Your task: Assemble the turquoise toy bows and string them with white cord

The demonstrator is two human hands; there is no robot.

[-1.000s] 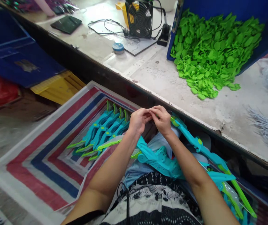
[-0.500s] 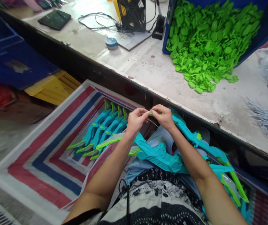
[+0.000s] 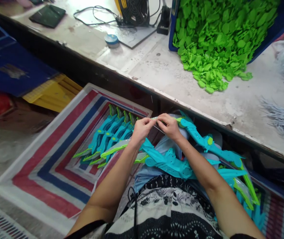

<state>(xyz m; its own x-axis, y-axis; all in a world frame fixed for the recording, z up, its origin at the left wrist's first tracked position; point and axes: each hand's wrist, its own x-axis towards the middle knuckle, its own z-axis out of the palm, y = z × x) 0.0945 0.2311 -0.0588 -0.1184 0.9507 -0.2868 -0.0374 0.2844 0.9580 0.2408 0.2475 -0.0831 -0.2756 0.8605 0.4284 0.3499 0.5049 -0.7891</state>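
My left hand [image 3: 142, 128] and my right hand [image 3: 169, 125] meet just below the table edge, fingers pinched on a thin white string [image 3: 156, 127] at the green tip of a teal toy bow [image 3: 206, 144]. That bow runs from my right hand down to the right. More teal and green bow parts [image 3: 168, 164] lie across my lap. A row of finished bows [image 3: 107, 139] lies in the striped woven sack [image 3: 52, 159] on my left.
On the worn table [image 3: 166, 73] stand a blue bin spilling green plastic pieces [image 3: 216, 36], a black fan [image 3: 134, 11], a tape roll [image 3: 111, 39], a dark wallet [image 3: 47, 15] and cables. Grey cord bundles [image 3: 281, 119] lie at right. Blue, yellow and red crates [image 3: 20, 73] sit on the floor at left.
Both hands stay pinched together at the bow tip; the string now stretches between them. My view has tilted down and slightly right, so table items sit higher in frame.
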